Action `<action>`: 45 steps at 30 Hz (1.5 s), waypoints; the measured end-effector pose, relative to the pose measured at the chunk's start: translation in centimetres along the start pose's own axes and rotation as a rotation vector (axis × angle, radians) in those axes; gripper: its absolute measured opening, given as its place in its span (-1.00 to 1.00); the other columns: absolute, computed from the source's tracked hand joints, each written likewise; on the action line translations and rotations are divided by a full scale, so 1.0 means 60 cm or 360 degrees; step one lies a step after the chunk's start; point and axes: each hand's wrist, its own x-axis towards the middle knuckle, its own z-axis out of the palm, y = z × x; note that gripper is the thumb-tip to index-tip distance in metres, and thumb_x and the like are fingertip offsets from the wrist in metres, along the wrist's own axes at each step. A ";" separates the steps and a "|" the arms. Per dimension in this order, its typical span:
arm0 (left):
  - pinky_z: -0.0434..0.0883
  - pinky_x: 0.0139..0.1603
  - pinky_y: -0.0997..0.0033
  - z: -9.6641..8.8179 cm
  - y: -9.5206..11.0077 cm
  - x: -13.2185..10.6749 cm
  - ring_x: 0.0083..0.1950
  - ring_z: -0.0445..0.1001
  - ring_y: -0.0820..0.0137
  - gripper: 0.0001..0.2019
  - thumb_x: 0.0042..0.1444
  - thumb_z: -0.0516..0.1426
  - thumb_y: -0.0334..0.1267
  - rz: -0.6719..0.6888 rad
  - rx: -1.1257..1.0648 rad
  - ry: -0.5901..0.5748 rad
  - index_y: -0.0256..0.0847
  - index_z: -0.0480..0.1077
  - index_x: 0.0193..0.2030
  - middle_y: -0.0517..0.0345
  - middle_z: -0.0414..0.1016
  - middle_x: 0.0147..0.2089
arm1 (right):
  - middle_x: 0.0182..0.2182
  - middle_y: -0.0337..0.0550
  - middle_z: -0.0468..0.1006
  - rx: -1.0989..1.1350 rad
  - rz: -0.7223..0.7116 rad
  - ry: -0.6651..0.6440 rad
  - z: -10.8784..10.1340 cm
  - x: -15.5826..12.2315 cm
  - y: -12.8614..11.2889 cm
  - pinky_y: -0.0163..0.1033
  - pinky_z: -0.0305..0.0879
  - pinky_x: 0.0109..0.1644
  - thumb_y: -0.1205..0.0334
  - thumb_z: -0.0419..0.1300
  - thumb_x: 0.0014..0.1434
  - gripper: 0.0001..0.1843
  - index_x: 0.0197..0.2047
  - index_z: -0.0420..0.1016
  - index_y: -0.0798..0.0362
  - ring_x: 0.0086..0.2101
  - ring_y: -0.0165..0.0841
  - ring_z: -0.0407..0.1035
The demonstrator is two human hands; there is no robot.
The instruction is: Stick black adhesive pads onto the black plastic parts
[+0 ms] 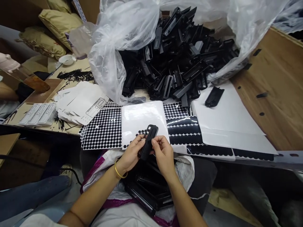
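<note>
A black textured plastic casing (148, 143) with an oblong opening near its top is held tilted over the front edge of the table. My left hand (132, 151) grips it from the left side. My right hand (163, 154) pinches its right edge; whether a small sticker sits in those fingertips I cannot make out. Behind the casing lies a white sheet (144, 115) with a few black dots left near its lower part. Under my hands, in my lap, an open sack (183, 164) contains several more black casings (151, 189).
A big clear plastic bag (106, 60) heaped with black casings (175, 63) stands at the back. Sheets of black round stickers (104, 129) lie left, larger black dot sheets (183, 129) right. Printed white cards (80, 101) and a drink bottle (28, 75) are further left. One casing (214, 96) lies apart.
</note>
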 end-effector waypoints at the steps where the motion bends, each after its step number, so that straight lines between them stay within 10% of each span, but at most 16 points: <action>1: 0.41 -0.19 0.54 0.003 -0.002 -0.002 -0.23 0.49 0.47 -0.74 0.02 0.22 -0.22 -0.0003 0.0000 0.0006 -0.18 0.37 -0.13 0.22 0.52 -0.28 | -0.54 -0.30 0.32 -0.0045 -0.0010 0.0021 0.000 -0.001 0.001 -0.34 0.28 -0.51 0.09 0.09 0.14 -0.81 -0.39 0.29 0.02 -0.54 -0.44 0.25; 16: 0.37 -0.19 0.57 0.016 -0.010 -0.006 -0.24 0.46 0.50 -0.82 0.02 0.22 -0.20 0.0123 0.0108 0.0062 -0.21 0.38 -0.25 0.24 0.50 -0.31 | -0.55 -0.27 0.37 -0.0779 -0.0337 0.0135 -0.007 -0.003 0.006 -0.29 0.18 -0.45 0.23 0.00 0.14 -0.92 -0.39 0.22 -0.01 -0.55 -0.39 0.27; 26: 0.52 -0.16 0.31 0.017 -0.006 -0.004 -0.07 0.53 0.24 -0.78 0.09 0.16 -0.13 -0.0206 0.0147 -0.0208 -0.23 0.30 -0.24 0.02 0.50 -0.06 | -0.34 -0.11 0.41 -0.1344 -0.0481 0.0608 -0.168 -0.037 0.015 -0.18 0.24 -0.30 0.17 0.04 0.17 -0.88 -0.24 0.34 -0.02 -0.33 -0.26 0.33; 34: 0.53 -0.20 0.29 0.025 -0.018 -0.004 -0.13 0.55 0.25 -0.71 0.11 0.14 -0.14 -0.0330 0.0137 -0.0278 -0.17 0.28 -0.05 -0.02 0.45 0.00 | -0.40 -0.11 0.34 -0.1785 -0.0488 0.0392 -0.178 -0.016 0.028 -0.21 0.13 -0.43 0.19 -0.02 0.22 -0.84 -0.37 0.30 -0.01 -0.35 -0.23 0.27; 45: 0.52 -0.28 0.38 0.019 -0.027 -0.008 -0.17 0.56 0.27 -0.67 0.07 0.18 -0.18 -0.0436 0.0184 -0.0343 -0.15 0.27 -0.03 0.02 0.47 -0.07 | -0.55 -0.29 0.35 -0.0449 -0.0106 0.0009 -0.110 -0.039 -0.027 -0.32 0.18 -0.45 0.15 0.11 0.12 -0.83 -0.46 0.29 0.00 -0.53 -0.42 0.23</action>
